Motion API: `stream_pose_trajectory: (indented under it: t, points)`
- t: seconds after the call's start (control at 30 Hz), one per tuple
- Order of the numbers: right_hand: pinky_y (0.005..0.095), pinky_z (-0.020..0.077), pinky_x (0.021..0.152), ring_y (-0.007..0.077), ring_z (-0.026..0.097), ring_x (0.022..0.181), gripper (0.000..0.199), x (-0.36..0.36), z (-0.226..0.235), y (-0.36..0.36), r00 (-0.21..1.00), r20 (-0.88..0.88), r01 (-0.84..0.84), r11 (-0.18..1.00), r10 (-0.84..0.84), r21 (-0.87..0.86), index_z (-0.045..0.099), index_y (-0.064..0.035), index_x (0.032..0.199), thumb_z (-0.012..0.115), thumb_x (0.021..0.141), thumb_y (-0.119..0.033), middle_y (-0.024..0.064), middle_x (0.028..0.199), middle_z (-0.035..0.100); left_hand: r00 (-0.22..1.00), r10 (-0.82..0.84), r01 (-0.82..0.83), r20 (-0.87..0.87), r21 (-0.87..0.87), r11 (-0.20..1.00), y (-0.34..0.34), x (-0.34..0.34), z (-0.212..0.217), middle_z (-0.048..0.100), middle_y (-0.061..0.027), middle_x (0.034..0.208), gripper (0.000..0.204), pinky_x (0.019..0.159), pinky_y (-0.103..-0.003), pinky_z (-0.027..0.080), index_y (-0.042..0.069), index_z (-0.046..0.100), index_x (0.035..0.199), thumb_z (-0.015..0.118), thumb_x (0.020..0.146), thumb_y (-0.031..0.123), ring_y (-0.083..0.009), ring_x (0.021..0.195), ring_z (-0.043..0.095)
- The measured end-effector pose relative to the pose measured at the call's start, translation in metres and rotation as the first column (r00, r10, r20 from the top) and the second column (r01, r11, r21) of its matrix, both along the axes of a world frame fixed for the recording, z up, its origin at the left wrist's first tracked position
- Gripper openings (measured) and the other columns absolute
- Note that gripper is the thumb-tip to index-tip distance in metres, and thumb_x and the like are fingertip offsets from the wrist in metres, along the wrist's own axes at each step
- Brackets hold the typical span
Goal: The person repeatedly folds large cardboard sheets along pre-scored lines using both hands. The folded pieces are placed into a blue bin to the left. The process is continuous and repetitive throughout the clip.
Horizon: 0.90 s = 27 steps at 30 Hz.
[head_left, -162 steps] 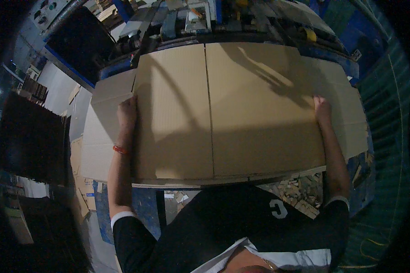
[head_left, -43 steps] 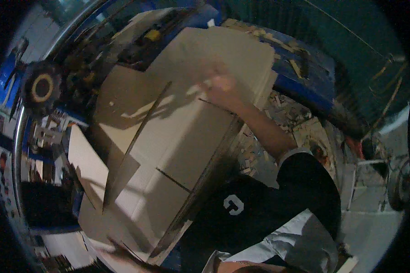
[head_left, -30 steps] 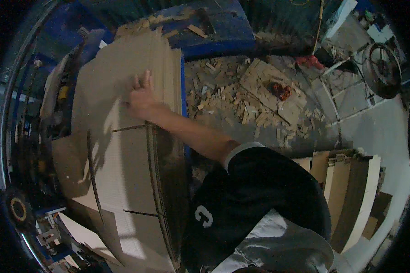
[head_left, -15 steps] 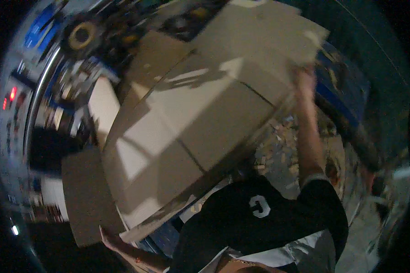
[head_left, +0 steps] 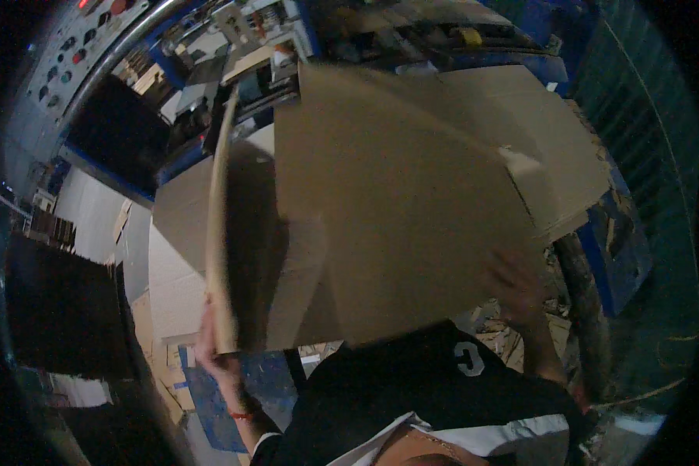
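The person is holding a large sheet of brown cardboard [head_left: 396, 210] up in front of the chest, and it is filling most of the head view. The left hand [head_left: 213, 349] is gripping the sheet at its lower left corner, where a flap [head_left: 224, 233] is standing on edge and showing as a thin pale strip running upward from the fingers [head_left: 206, 342]; those fingers are curling around that edge and pinching it, with a red band sitting on the wrist just below them. The right hand [head_left: 516, 287] is reaching up to the sheet's lower right edge; it is blurred, and although its fingers [head_left: 499, 273] are lying against the board, I cannot tell whether they are spread or closing on it. Beyond the fingertips of both hands, further flat cardboard sheets [head_left: 559, 147] are lying stacked on a blue table [head_left: 610, 256]. Below the right hand, scraps are lying scattered on the floor [head_left: 493, 330].
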State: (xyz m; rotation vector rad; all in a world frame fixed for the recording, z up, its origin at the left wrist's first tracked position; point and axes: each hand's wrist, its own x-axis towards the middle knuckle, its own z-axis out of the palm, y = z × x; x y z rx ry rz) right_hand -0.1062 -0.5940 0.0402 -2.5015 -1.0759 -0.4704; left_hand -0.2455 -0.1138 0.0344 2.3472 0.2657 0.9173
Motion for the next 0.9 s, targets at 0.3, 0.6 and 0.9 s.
stream_pose_trajectory:
  t: [0.3,0.6,0.9]
  points:
    - [0.0463,0.0334,0.101,0.0277,0.044,0.122,0.032,0.040,-0.013,0.026,0.978,-0.017,-0.205,0.945,0.208,-0.256,0.063,-0.0200,0.107,0.060,0.076,-0.012,0.0023,0.128,0.052,0.839,-0.207,0.453,-0.504,0.434,0.778,-0.029,0.041,0.003,0.047,-0.0157,0.131,0.044,0.104,-0.047,0.030,0.018,0.054,0.123,0.050,0.080,0.010,-0.0355,0.120,0.044]
    - [0.0474,0.0275,0.105,0.0299,0.036,0.127,0.058,0.117,-0.017,0.012,0.986,0.003,-0.152,0.915,0.165,-0.373,0.054,-0.0142,0.119,0.067,0.066,-0.037,0.0091,0.135,0.043,0.864,-0.264,0.455,-0.429,0.438,0.776,0.007,0.087,0.005,0.041,-0.0101,0.137,0.048,0.107,-0.045,0.025,0.016,0.047,0.131,0.043,0.083,0.017,-0.0314,0.126,0.038]
    - [0.0475,0.0243,0.106,0.0288,0.030,0.130,0.065,0.265,-0.019,0.053,0.999,-0.033,0.024,0.888,-0.044,-0.458,0.035,-0.0243,0.137,0.050,0.080,-0.052,0.0069,0.144,0.028,0.927,-0.282,0.356,-0.246,0.348,0.867,0.062,0.224,-0.019,0.044,-0.0135,0.134,0.041,0.104,-0.044,0.030,0.015,0.051,0.128,0.038,0.092,0.030,-0.0323,0.124,0.038]
